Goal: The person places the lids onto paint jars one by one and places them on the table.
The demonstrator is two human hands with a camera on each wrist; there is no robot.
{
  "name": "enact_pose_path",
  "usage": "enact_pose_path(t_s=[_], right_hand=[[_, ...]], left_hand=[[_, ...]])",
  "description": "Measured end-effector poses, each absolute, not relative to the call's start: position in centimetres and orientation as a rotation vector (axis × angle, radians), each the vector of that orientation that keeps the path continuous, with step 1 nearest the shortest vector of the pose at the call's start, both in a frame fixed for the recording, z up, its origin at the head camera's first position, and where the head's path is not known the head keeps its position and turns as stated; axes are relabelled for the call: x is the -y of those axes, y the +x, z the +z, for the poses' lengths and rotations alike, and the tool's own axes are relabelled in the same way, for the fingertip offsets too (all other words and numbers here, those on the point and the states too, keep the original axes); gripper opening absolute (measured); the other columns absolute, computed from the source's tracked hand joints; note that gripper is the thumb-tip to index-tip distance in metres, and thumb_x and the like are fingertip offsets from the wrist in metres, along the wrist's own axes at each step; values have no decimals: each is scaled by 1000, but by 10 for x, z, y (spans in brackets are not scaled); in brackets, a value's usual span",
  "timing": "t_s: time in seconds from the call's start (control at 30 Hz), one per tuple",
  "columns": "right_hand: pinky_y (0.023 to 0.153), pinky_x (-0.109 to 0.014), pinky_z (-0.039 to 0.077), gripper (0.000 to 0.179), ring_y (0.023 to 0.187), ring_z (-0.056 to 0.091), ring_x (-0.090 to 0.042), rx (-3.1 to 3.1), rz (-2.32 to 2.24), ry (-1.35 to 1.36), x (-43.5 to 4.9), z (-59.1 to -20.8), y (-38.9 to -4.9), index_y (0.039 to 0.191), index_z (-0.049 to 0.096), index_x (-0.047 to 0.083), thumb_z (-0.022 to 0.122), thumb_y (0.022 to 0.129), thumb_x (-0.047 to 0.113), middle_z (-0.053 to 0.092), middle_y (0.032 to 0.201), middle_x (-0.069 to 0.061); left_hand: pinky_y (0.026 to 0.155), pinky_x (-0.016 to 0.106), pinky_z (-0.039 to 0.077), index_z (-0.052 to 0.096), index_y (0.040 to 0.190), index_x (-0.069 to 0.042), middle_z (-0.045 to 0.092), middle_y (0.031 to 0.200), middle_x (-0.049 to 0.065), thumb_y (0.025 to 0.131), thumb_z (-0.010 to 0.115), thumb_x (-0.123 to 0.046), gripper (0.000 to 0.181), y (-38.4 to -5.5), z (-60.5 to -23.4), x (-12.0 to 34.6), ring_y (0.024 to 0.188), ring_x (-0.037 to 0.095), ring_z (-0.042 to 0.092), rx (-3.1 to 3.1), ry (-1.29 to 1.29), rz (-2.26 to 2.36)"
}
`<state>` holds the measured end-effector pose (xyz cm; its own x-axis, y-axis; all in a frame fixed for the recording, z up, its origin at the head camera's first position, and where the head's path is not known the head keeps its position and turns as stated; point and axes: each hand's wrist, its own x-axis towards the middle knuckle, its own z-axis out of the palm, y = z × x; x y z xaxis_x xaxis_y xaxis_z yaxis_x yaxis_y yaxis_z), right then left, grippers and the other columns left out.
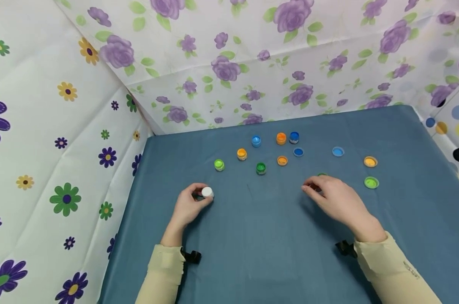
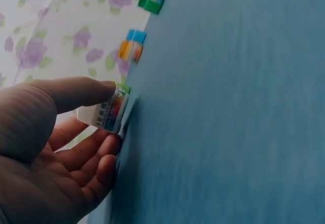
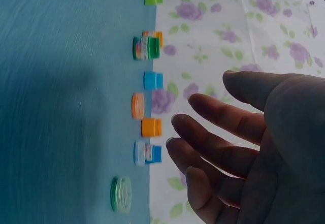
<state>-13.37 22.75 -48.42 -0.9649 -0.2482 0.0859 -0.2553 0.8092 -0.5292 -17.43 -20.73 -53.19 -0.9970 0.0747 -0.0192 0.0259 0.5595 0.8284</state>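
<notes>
My left hand (image 1: 189, 207) pinches a small paint jar (image 1: 207, 192) with a white top between thumb and fingers, above the cloth. In the left wrist view the jar (image 2: 109, 111) shows a printed label, and the thumb lies across it. The right hand (image 1: 336, 198) hovers over the cloth at the right with loosely bent fingers and holds nothing. Just behind it a dark green lid (image 1: 322, 174) is mostly hidden; the right wrist view shows that green lid (image 3: 122, 194) more fully. Nearest the left hand stands an uncapped light green paint jar (image 1: 219, 165).
Further uncapped jars stand mid-table: yellow (image 1: 241, 154), dark green (image 1: 261, 169), light blue (image 1: 256, 141), orange (image 1: 281, 138), dark blue (image 1: 293, 137). Lids lie about: orange (image 1: 282, 160), dark blue (image 1: 298, 152), light blue (image 1: 338, 151), yellow (image 1: 370, 161), light green (image 1: 371, 182). Blue cloth (image 1: 252, 253) covers the table.
</notes>
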Motion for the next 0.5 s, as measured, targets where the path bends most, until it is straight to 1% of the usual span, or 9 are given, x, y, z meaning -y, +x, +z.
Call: enact_pose_path(t_s=[0.13,0.27,0.5], right_hand=[[79,-48,57,20,87,67,-19,2976,874,399,-237,-483,-134,114,80,15,69,108,30,73,102,-1],[78,-47,56,18,85,65,-17,2986,868,379,-245,-485,-131,114,80,15,70,108,28,72,100,0],[76,-46,56,19,83,65,-16,3006,871,341,-257,-489,-126,115,80,15,70,108,28,73,100,0]], left_hand=[[85,41,47,72,126,-6,69,110,11,92,86,-9,38,-176,-531,218,97,27,62,-2738,23,1436],[82,38,45,72,126,-7,69,110,11,91,88,-10,38,-173,-533,225,97,27,61,-2730,-34,1426],[78,35,45,73,126,-8,69,108,11,90,88,-9,39,-170,-539,225,95,26,60,-2745,-38,1400]])
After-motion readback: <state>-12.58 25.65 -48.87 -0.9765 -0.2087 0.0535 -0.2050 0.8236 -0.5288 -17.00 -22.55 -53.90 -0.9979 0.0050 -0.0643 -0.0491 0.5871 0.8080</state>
